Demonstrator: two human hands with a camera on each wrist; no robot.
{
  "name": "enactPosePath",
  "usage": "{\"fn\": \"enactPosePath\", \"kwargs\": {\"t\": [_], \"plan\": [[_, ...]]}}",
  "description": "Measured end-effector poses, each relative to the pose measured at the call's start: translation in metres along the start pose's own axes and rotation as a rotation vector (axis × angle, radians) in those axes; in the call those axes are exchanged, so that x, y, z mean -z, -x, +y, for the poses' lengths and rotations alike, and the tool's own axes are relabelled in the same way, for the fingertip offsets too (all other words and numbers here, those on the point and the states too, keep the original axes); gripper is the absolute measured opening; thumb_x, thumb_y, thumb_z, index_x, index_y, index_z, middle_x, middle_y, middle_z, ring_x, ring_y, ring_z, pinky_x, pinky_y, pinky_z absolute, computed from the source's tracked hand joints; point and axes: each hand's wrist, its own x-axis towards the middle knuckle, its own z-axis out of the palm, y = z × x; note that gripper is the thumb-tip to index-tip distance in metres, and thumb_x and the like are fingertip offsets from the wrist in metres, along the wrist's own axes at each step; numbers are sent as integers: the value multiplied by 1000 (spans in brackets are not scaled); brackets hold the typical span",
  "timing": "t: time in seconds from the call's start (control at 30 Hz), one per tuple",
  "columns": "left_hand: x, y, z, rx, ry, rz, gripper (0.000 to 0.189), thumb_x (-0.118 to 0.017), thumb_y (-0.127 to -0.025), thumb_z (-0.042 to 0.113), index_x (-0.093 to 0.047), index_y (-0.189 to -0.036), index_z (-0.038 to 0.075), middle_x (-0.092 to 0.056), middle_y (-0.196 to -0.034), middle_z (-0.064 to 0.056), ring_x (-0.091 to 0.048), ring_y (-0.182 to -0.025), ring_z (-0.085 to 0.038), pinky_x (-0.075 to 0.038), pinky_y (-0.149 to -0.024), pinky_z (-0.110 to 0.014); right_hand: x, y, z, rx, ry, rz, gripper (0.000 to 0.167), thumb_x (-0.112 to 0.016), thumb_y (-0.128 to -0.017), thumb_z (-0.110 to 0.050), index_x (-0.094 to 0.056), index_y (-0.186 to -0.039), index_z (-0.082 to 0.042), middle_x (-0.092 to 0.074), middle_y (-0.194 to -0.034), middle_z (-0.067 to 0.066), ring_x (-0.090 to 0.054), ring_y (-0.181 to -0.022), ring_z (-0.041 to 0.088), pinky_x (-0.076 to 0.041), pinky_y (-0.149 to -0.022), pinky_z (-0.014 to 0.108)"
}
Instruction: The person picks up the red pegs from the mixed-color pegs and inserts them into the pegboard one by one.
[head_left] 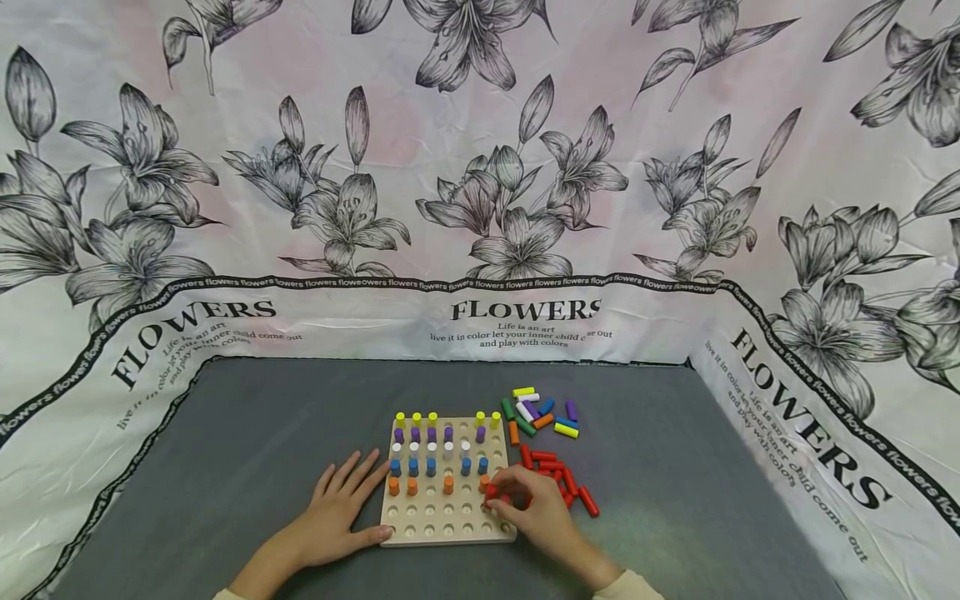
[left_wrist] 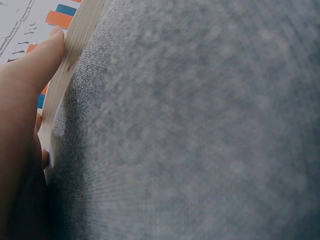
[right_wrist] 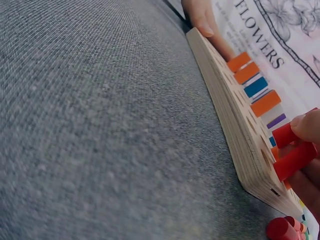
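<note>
A square wooden pegboard (head_left: 448,542) lies flat on the table, with rows of yellow, purple, white, blue and orange pegs (head_left: 447,484) standing in it. My left hand (head_left: 333,512) rests at the board's left side, fingers spread, thumb on the near left corner. Over the near right part of the board, my right hand (head_left: 536,504) pinches a red peg (right_wrist: 285,135) between thumb and finger. A second red peg (right_wrist: 296,161) sits within the same hand, tilted beside the first. In the two nearest rows, the holes along the left and middle show bare.
Loose red pegs (head_left: 588,502) lie in a pile right of the board, partly behind my right hand. Farther back is a mixed heap of green, white, purple, blue, orange and yellow pegs (head_left: 566,430). A flower-printed cloth (head_left: 517,321) borders the grey table (head_left: 285,417).
</note>
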Motion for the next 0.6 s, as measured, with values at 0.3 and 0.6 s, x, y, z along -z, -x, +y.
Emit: {"fn": "enactPosePath", "kwargs": {"t": [0.3,0.6], "plan": [[0,-1,0,14,-28,-12,90,-58,-86,69,-23,-159,30,-18,-168,-5,-15,-154,-39,-7,-116,-67,-4,1,2,1,18,6,24,-80,-83,-12,-68,-101,-22,-74,-96,-2,-69,-81,-1,-58,-68,22],[1,-1,2,-6,-22,4,88,-59,-87,67,-25,-158,30,-22,-167,-7,-18,-152,-42,-9,-115,-70,-7,3,4,20,59,36,23,-81,-82,-17,-69,-100,-25,-75,-96,-6,-67,-82,-1,-57,-68,22]]}}
